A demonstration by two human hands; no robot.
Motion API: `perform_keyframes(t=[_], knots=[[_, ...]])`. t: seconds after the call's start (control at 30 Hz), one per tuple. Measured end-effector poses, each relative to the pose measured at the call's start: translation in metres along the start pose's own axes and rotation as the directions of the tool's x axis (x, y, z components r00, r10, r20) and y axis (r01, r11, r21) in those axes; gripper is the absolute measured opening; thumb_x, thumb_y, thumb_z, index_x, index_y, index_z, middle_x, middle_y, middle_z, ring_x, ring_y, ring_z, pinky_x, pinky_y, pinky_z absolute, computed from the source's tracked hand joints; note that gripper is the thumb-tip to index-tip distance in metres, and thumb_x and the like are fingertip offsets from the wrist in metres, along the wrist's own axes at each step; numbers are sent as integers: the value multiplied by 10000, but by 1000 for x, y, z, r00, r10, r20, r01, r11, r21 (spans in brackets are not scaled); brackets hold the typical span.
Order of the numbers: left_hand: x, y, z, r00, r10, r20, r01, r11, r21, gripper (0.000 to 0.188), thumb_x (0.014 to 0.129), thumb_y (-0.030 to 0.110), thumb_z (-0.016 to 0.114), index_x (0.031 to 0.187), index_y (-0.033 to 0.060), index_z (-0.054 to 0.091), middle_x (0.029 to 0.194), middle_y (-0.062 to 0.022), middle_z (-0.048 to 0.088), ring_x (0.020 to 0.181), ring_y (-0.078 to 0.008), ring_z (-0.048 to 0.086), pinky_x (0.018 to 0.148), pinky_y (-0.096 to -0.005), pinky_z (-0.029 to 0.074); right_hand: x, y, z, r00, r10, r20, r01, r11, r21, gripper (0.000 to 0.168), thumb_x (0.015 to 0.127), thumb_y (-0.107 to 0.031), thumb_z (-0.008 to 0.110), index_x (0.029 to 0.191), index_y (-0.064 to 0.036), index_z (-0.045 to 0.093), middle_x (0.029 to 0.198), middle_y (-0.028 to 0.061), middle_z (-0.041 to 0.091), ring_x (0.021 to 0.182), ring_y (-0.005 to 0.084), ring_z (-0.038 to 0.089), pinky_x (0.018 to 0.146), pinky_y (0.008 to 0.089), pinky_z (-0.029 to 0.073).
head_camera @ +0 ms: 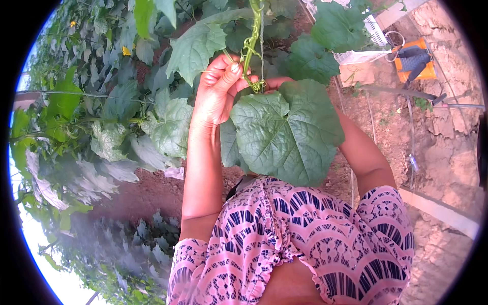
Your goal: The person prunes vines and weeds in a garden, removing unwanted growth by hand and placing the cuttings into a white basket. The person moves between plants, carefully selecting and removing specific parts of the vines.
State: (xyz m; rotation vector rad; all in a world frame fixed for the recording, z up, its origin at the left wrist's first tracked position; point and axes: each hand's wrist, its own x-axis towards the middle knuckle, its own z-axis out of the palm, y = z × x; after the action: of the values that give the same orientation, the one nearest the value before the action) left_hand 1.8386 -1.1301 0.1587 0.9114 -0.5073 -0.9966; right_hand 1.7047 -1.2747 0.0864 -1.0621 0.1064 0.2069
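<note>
A green climbing vine stem (pixel 251 45), seemingly of a gourd plant, rises before me, with curly tendrils (pixel 257 87) around its lower part. My left hand (pixel 221 84) pinches the stem between thumb and fingers. Close beside the stem hangs a pale support twine (pixel 262 42). My right hand (pixel 279 81) is near the tendrils and the twine; a broad green leaf (pixel 286 129) hides most of it, so its grip cannot be made out. Another lobed leaf (pixel 200 47) spreads to the left of the stem.
Dense vines (pixel 126 87) with yellow flowers (pixel 126 51) fill the left side. On the right are white plastic crates (pixel 375 30), an orange container (pixel 427 70) with dark cloth (pixel 413 59), a dark pipe (pixel 400 91), a plastic bottle (pixel 413 162) and a pale ground-level beam (pixel 442 211) on dry soil.
</note>
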Motion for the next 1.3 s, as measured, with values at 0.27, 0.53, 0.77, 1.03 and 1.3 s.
perform_keyframes(t=[0.27,0.53,0.77,1.03,1.3], knots=[[12,-4,12,945,184,-269,-198,980,-26,111,829,136,639,832,51,568,833,-40,584,746,-143,569,734,-320,530,1,12,16,977,-91,-191,132,968,214,343,793,-201,632,1086,-47,544,994,82,606,906,232,587,749,316,475],[31,-17,21,836,330,-438,-338,939,63,169,770,151,716,846,75,586,848,7,601,783,-99,529,742,-294,431,-18,28,25,719,-587,-371,-301,218,-928,313,852,-180,595,1127,-45,533,1054,77,587,938,162,574,730,259,483],[31,-18,29,835,100,-541,-105,994,22,198,770,221,715,726,170,529,776,79,550,759,-68,494,741,-373,466,17,5,15,583,-685,-437,7,542,-840,257,813,-171,658,1020,-36,589,923,52,617,830,139,586,687,280,489],[26,-27,18,974,160,-160,-104,944,312,376,814,294,660,1104,75,566,1101,-32,583,1043,-148,504,885,-346,388,28,-13,-10,673,-699,-241,53,371,-927,214,789,-160,653,973,-66,594,852,51,603,775,152,567,651,309,470],[28,-44,-15,994,107,28,-106,841,530,186,911,152,512,993,11,602,920,-14,633,838,-90,553,777,-237,431,0,-40,11,932,-206,-299,40,877,-478,158,859,-230,592,866,-76,558,710,-19,537,596,64,487,500,195,376]])
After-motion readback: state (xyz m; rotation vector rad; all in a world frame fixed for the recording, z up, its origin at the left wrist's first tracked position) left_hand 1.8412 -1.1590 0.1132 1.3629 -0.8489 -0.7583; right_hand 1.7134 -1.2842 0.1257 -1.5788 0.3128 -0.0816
